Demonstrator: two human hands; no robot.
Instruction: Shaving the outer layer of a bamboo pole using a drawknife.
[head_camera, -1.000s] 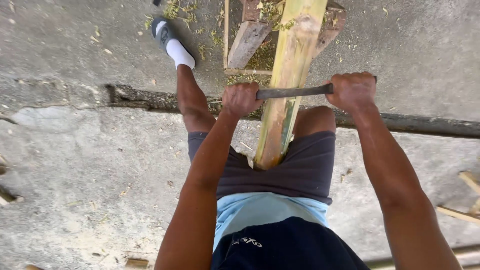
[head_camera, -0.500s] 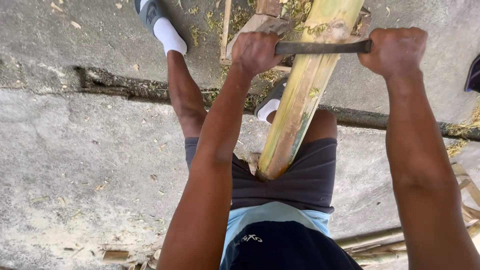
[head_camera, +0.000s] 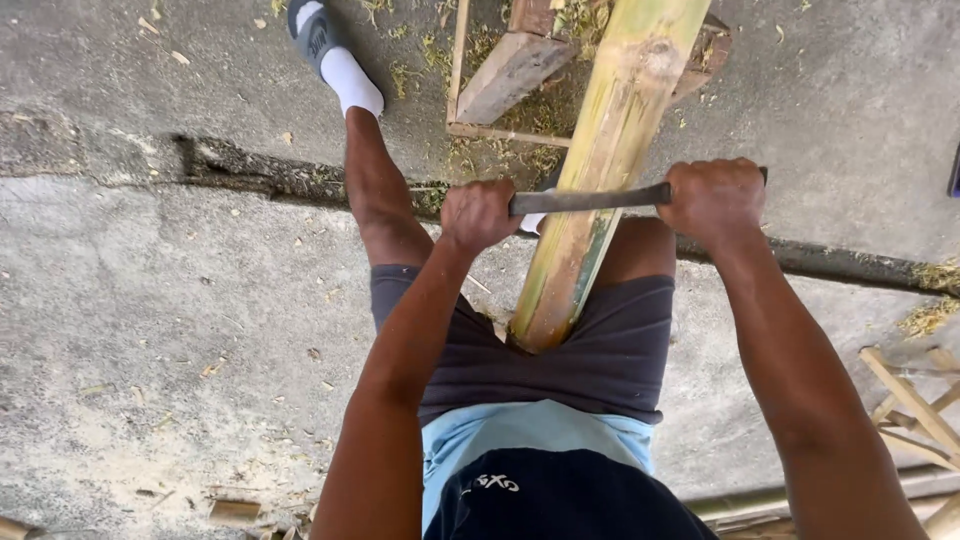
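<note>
- Bamboo pole (head_camera: 610, 150) slants up from between the person's thighs, its far end by a wooden block (head_camera: 510, 75).
- Scraping blade (head_camera: 590, 199) lies across the pole's middle.
- Left hand (head_camera: 478, 214) and right hand (head_camera: 715, 200): grip closed tight on the blade's ends.
- Pole below the blade looks pale, above it greener: judged partway scraped.
- Shavings (head_camera: 480, 150) litter the concrete floor (head_camera: 150, 300) around the block.

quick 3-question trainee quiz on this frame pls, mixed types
1. True or false: both hands grip the same dark metal blade, left hand at one end and right hand at the other.
2. The blade lies across: A) a steel pipe B) a green-yellow bamboo pole C) a rope.
3. Fill in: the pole's near end rests between the person's ____.

Key: 1 true; 2 B; 3 thighs.
</note>
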